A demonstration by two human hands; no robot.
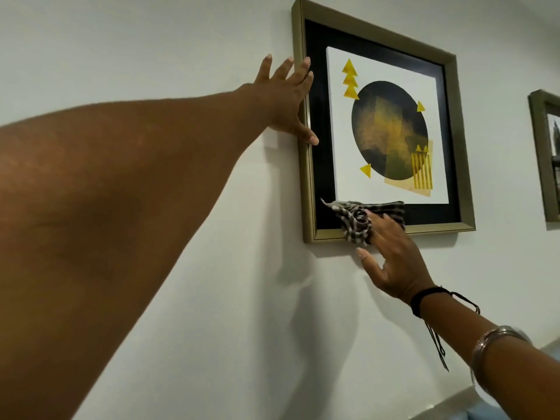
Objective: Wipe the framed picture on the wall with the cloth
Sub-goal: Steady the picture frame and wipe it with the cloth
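Note:
The framed picture (454, 140) hangs on the white wall: a gold frame, a black mat and a print of a dark circle with yellow triangles. My left hand (288, 98) lies flat with spread fingers against the frame's left edge. My right hand (391, 256) presses a black-and-white checked cloth (357, 222) onto the lower left part of the picture, across the black mat and the bottom frame rail. The fingers cover part of the cloth; the thumb points left below the frame.
A second gold-framed picture (542, 159) hangs at the right edge of the view, cut off. A pale ledge (448, 404) shows at the bottom right. My right wrist wears a black cord and a metal bangle (497, 338).

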